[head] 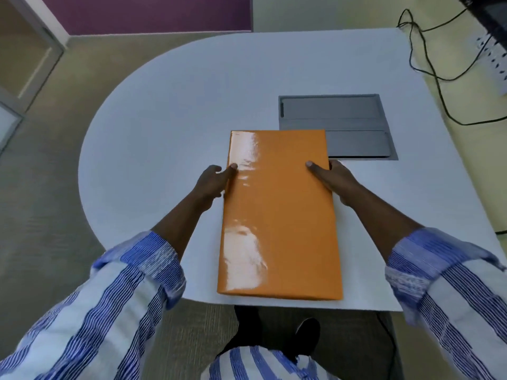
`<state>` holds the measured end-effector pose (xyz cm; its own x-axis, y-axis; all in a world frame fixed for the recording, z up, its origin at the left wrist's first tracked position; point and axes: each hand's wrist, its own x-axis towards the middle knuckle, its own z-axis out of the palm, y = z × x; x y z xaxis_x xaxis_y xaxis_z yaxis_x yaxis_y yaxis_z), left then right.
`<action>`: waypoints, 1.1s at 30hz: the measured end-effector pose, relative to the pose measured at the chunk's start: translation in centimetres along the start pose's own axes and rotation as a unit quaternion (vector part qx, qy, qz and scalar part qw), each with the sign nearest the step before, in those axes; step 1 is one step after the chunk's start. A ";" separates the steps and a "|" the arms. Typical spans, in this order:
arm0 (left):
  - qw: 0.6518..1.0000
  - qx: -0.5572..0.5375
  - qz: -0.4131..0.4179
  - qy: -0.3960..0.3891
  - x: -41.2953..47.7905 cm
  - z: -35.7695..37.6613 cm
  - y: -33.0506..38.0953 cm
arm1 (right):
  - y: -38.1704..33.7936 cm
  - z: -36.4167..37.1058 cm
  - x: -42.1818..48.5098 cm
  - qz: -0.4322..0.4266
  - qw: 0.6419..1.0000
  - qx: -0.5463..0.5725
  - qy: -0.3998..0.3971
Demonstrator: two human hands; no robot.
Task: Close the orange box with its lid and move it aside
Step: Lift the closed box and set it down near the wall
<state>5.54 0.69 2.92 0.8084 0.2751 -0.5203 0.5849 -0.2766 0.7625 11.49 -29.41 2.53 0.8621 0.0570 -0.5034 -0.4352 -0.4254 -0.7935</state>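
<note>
A long glossy orange box (279, 215) lies on the white table (164, 119), its lid on top and covering it fully. Its near end reaches the table's front edge. My left hand (212, 182) grips the box's left side near the far end, thumb on the lid. On the opposite side my right hand (333, 179) grips the right edge, thumb resting on the lid and fingers down the side.
A grey recessed cable hatch (337, 116) sits in the table just behind and right of the box. Black cables (428, 61) and a white power strip (493, 56) lie on the floor at far right. The table's rounded left end borders carpet.
</note>
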 end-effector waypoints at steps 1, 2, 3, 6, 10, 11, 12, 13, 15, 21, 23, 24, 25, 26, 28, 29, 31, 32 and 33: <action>1.000 -0.014 0.004 0.001 1.2 -0.1 0.6 | -0.4 0.1 0.9 0.000 1.000 0.013 0.006; 1.000 -0.024 0.008 0.002 2.3 -0.1 1.2 | -0.8 0.2 1.8 0.003 1.000 0.025 0.013; 0.999 -0.030 0.013 0.004 3.3 -0.2 1.8 | -1.2 0.3 2.6 0.008 0.999 0.036 0.022; 0.999 -0.021 0.045 0.002 6.1 0.0 3.1 | -2.1 0.6 5.0 0.015 0.997 0.067 0.029; 0.997 -0.023 0.076 -0.019 8.7 0.7 3.9 | -3.1 0.5 7.4 0.029 0.995 0.085 0.030; 0.997 -0.018 0.080 -0.015 9.2 0.9 3.9 | -3.1 0.5 7.8 0.032 0.995 0.085 0.028; 0.996 -0.011 0.084 -0.002 9.7 1.1 3.8 | -3.0 0.4 8.1 0.031 0.996 0.081 0.031; 0.996 -0.007 0.086 0.013 10.1 1.4 3.6 | -2.9 0.4 8.4 0.029 0.996 0.076 0.039; 0.996 -0.009 0.087 0.032 10.8 1.8 3.2 | -2.7 0.4 8.8 0.025 0.996 0.068 0.060; 0.994 -0.005 0.100 0.046 11.4 2.9 2.1 | -1.9 1.4 9.2 -0.007 0.993 0.042 0.108; 0.990 0.016 0.119 0.072 11.2 3.3 1.7 | -1.3 1.8 9.3 -0.037 0.989 -0.006 0.145; 0.988 0.026 0.129 0.084 11.1 3.5 1.7 | -1.2 2.0 9.3 -0.052 0.985 -0.030 0.162; 0.986 0.035 0.138 0.092 11.1 3.6 1.8 | -1.1 2.2 9.3 -0.065 0.981 -0.054 0.175; 0.984 0.043 0.141 0.096 11.0 3.7 2.0 | -1.2 2.2 9.3 -0.071 0.977 -0.077 0.183; 0.985 0.045 0.135 0.098 11.0 3.6 2.1 | -1.5 2.3 9.3 -0.061 0.975 -0.107 0.186; 0.987 0.039 0.124 0.096 10.9 3.5 2.1 | -1.7 2.2 9.1 -0.048 0.976 -0.107 0.182; 0.992 0.019 0.091 0.083 10.6 3.1 1.7 | -1.8 2.2 8.3 -0.012 0.982 -0.079 0.169; 0.995 0.009 0.073 0.069 10.2 3.0 1.4 | -1.7 2.1 7.5 0.009 0.985 -0.060 0.161; 0.997 -0.001 0.056 0.051 9.7 2.8 0.9 | -1.5 2.1 6.5 0.029 0.987 -0.047 0.153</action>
<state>14.10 0.47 -2.48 0.8578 0.3343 -0.3906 0.4913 -0.3096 0.8141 17.17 -26.54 -0.27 0.8810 -0.2390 -0.4083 -0.4720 -0.5023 -0.7245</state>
